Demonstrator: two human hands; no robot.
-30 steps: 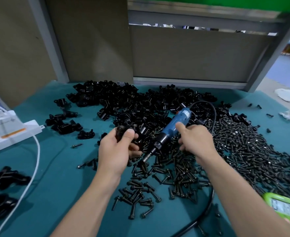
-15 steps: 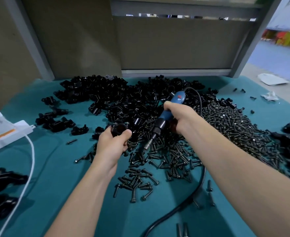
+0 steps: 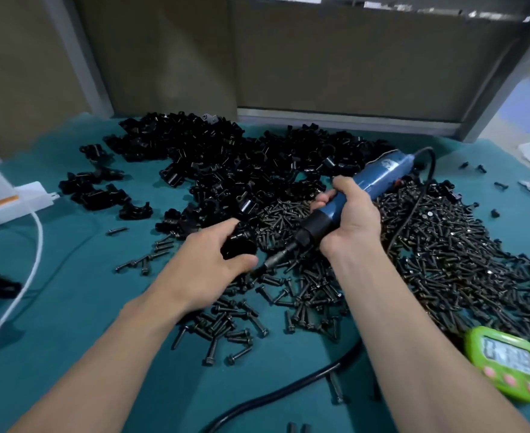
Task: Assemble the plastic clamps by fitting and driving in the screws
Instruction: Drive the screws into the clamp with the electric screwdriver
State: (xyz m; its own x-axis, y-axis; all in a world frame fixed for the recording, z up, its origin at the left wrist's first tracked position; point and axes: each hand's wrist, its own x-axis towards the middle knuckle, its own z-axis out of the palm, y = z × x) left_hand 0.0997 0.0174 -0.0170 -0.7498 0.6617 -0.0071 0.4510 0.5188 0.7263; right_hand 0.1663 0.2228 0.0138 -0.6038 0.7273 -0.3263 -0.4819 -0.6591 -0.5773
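Note:
My left hand (image 3: pixel 209 260) grips a black plastic clamp (image 3: pixel 238 246) just above the green mat, thumb curled under it. My right hand (image 3: pixel 349 218) holds a blue electric screwdriver (image 3: pixel 363 190) tilted down to the left; its metal bit (image 3: pixel 277 260) points at the clamp and ends right beside my left thumb. A big pile of black clamp parts (image 3: pixel 242 164) lies behind my hands. Black screws (image 3: pixel 429 245) are heaped to the right and scattered in front.
The screwdriver's black cable (image 3: pixel 288 392) loops across the near mat. A green digital timer (image 3: pixel 512 362) lies at the right front. A white power strip (image 3: pixel 10 201) with a white cord (image 3: pixel 37 242) sits at the left. Assembled clamps (image 3: pixel 92 185) lie left of the pile. Grey panels stand behind.
The camera view shifted and moved closer. My left hand turned the clamp lower toward the mat, and the screwdriver's bit came down to meet it near my thumb.

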